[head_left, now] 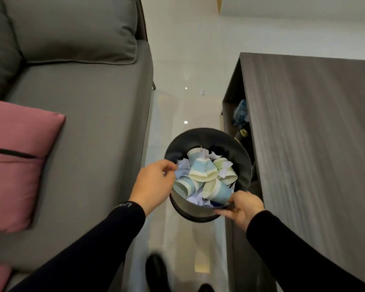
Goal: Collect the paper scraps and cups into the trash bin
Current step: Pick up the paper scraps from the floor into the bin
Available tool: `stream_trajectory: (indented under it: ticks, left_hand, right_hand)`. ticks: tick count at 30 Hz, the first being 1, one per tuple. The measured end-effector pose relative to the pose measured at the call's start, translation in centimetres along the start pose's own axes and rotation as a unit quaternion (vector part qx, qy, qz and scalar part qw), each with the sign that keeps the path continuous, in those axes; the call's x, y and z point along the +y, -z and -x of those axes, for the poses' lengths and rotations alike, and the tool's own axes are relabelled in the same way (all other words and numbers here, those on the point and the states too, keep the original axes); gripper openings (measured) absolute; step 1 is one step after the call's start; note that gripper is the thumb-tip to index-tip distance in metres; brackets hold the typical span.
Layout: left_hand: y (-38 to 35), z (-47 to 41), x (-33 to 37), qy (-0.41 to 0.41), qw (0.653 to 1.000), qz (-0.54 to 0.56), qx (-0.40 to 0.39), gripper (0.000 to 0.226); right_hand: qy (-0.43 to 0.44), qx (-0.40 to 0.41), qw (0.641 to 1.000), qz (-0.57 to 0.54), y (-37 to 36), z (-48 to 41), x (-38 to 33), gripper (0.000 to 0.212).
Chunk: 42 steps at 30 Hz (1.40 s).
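A black round trash bin (238, 152) is held up above the white floor between the sofa and the table. Inside lie several paper cups (202, 168), blue, white and green, mixed with crumpled white paper scraps (182, 167). My right hand (243, 206) grips the bin's near rim, thumb inside, fingers outside. My left hand (154, 184) is at the bin's left rim with curled fingers reaching over the edge; whether it holds the rim or a scrap is hidden. One small paper scrap (202, 92) lies on the floor farther ahead.
A grey sofa (82, 123) with a pink cushion (15, 165) fills the left. A dark wood table (314, 133) stands on the right, with bottles (240, 112) on its lower shelf. A narrow strip of glossy white floor (177, 102) runs between them. My dark shoes (156, 272) show below.
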<state>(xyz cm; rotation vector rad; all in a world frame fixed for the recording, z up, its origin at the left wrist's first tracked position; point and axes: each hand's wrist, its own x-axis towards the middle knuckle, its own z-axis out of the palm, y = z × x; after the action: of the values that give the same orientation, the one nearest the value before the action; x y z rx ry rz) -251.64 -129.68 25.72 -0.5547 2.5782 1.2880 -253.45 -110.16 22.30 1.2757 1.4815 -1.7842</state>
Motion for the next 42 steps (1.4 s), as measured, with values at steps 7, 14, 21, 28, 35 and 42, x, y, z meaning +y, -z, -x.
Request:
stream_trajectory:
  ticks: [7,14,21,28,35,42]
  left_hand:
    - [2.6,-18.4,2.5,0.0,0.999,0.029,0.02,0.018]
    - [3.2,-33.3,3.5,-0.006,0.999,0.025,0.027,0.018]
    - [-1.6,-44.5,0.9,0.011,1.0,-0.011,0.012,0.024]
    - [-9.3,-52.0,-5.9,0.046,0.997,-0.054,-0.008,0.022]
    - [-17.5,-53.5,-15.9,0.048,0.9,-0.303,-0.311,0.043]
    - [-23.7,-53.7,-22.2,0.028,0.808,-0.421,-0.41,0.059]
  right_hand:
    - [0.009,0.022,1.0,-0.001,-8.6,-9.4,-11.4,0.049]
    - [0.016,0.056,0.997,-0.057,-16.1,-17.7,-19.9,0.053]
    - [0.01,0.051,0.996,-0.068,-20.5,-28.4,-23.8,0.05]
    - [-0.009,0.066,0.997,-0.043,-21.9,-38.8,-22.8,0.052]
    - [-0.012,0.098,0.995,0.012,-20.1,-45.4,-22.5,0.051]
    - [0.021,0.115,0.993,0.013,-19.5,-46.4,-21.7,0.022]
